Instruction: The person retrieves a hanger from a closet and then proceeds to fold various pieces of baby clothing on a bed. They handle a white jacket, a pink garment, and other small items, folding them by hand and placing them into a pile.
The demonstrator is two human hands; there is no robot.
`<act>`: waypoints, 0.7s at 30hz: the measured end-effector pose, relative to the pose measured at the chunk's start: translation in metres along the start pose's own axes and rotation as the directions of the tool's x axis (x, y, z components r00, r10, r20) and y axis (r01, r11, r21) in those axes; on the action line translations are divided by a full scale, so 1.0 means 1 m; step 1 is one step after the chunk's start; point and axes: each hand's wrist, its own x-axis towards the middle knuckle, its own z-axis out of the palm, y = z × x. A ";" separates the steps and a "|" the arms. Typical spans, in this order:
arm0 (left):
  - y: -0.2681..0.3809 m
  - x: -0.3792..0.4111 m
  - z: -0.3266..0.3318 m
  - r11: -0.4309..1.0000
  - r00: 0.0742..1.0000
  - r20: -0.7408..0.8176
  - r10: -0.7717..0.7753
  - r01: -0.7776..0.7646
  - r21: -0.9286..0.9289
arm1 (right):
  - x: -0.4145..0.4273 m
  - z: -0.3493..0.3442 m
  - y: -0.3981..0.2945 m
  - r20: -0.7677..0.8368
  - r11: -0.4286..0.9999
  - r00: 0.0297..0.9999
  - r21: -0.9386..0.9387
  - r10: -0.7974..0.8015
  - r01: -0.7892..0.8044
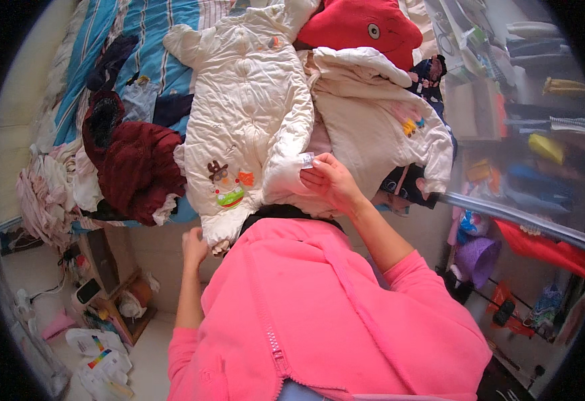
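A cream padded baby romper lies spread out before me, with animal appliqués on one leg. At its right leg, my right hand pinches a small white care label between thumb and fingers. My left hand is low at the left, beside the cuff of the other leg. Its fingertips are turned away, so whether it grips the cloth is unclear. Just right of the romper lies a second cream padded garment with a hood and a colourful appliqué.
A dark red garment and a pile of pale clothes lie left on a blue striped bedspread. A red plush cushion is at the back. Translucent plastic covers items at right. White bags lie on the floor.
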 end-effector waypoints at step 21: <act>0.249 0.000 -0.066 0.579 0.914 -0.166 0.371 -0.367 -0.728 | 0.021 0.102 0.041 0.142 0.999 0.990 -0.045 0.017 -0.010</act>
